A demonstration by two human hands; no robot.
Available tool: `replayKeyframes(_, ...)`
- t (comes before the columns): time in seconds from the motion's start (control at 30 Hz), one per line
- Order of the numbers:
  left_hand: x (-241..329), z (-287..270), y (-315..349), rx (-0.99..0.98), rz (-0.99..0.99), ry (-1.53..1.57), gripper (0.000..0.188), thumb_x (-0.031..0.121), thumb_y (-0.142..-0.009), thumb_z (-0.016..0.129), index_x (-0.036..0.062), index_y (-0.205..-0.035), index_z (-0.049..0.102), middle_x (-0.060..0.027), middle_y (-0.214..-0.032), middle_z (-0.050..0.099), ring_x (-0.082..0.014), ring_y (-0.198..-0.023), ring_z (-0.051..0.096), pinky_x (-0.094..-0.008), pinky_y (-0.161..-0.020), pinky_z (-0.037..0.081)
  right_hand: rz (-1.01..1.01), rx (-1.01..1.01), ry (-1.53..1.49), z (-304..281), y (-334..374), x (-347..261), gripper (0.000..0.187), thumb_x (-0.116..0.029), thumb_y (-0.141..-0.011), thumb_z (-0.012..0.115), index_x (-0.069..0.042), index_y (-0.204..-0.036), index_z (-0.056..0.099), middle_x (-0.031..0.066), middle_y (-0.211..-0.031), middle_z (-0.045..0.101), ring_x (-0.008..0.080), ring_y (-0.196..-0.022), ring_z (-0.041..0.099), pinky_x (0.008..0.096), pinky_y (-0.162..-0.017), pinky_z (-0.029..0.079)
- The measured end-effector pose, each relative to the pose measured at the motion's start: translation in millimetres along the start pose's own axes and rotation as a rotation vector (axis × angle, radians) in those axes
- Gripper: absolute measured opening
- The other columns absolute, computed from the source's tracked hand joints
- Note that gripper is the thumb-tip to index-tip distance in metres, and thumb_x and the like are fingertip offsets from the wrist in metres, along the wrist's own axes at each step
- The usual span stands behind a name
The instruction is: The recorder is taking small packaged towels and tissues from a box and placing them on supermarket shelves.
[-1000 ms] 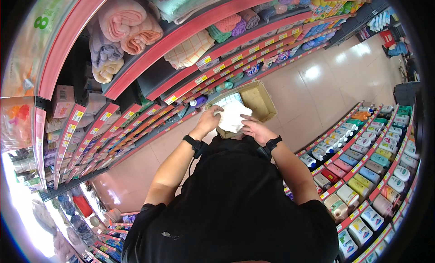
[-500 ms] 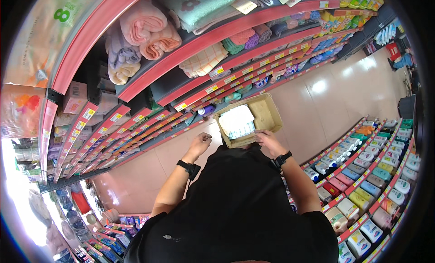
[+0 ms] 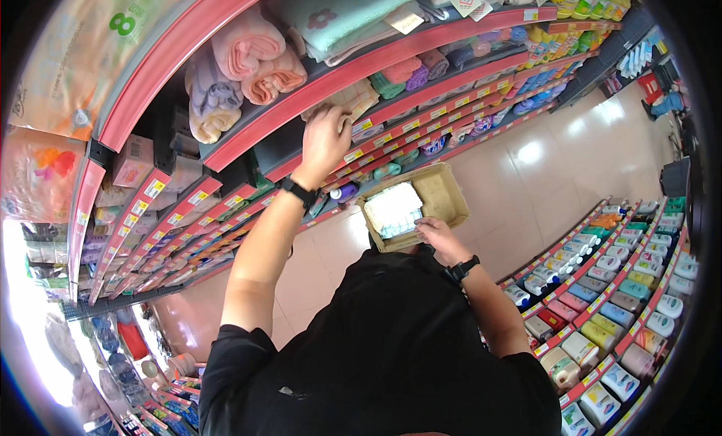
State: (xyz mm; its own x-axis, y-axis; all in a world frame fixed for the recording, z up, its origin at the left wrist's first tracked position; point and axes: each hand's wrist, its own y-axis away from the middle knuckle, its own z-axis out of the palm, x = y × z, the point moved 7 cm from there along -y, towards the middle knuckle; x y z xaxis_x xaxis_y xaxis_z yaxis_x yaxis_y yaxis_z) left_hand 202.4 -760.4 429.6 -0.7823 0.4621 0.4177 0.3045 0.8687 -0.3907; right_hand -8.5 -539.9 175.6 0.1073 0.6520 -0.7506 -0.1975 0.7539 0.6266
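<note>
My left hand is up at the shelf on the left, its fingers curled at a cream checked towel with orange lines; the hand covers part of it. Held close before my body is an open cardboard box. My right hand grips its near right edge, fingers closed on the rim. Inside the box's left part lies a stack of white and pale blue flat packs, washed out by glare.
Rolled pink towels and a folded mint towel sit on the shelf above. Colourful knitted rolls lie farther along. Red-edged shelves curve on the left. Bottles fill the racks at right. Tiled floor runs between.
My left hand has risen from beside the box to the checked towel on the shelf. My right hand keeps its hold on the box, which has hardly moved.
</note>
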Motion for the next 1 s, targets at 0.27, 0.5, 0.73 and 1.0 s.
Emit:
replayKeyframes(0.27,-4,47,-35,-0.097,0.099,-0.322,0.047,0.014,-0.085,0.056,0.0247,-0.131,0.056,-0.0191,-0.142,0.039,-0.0430,-0.120,0.048,-0.0524,-0.097,0.042,0.021,0.066,-0.007,-15,32,4,0.029,-0.021,-0.096,0.054,-0.005,-0.120,0.059,0.0023,-0.103,0.064,0.0115,-0.090,0.058,0.0264,-0.080,0.045)
replayKeyframes(0.5,-23,28,-47,0.035,-0.031,-0.250,0.032,0.022,-0.083,0.060,0.0112,-0.113,0.064,-0.0192,-0.108,0.065,-0.0376,-0.104,0.061,-0.0472,-0.089,0.047,0.021,0.155,-0.093,-35,48,11,0.030,-0.020,-0.096,0.053,-0.002,-0.120,0.059,0.0040,-0.105,0.064,0.0128,-0.090,0.058,0.0261,-0.078,0.046)
replayKeyframes(0.73,-78,25,-39,-0.029,-0.204,-0.207,0.034,0.029,-0.086,0.065,0.0062,-0.112,0.063,-0.0206,-0.105,0.066,-0.0369,-0.098,0.063,-0.0430,-0.083,0.049,0.028,0.153,-0.049,-36,43,10,0.031,-0.021,-0.096,0.053,-0.001,-0.120,0.059,0.0037,-0.103,0.063,0.0128,-0.089,0.058,0.0260,-0.078,0.046)
replayKeyframes(1.0,-60,-8,-14,0.255,-0.050,-0.077,0.021,0.018,-0.086,0.060,0.0059,-0.103,0.065,-0.0206,-0.089,0.066,-0.0391,-0.083,0.063,-0.0483,-0.073,0.049,0.006,0.079,0.023,-24,27,1,0.028,-0.023,-0.096,0.054,-0.007,-0.118,0.061,0.0015,-0.100,0.061,0.0125,-0.092,0.056,0.0268,-0.080,0.044)
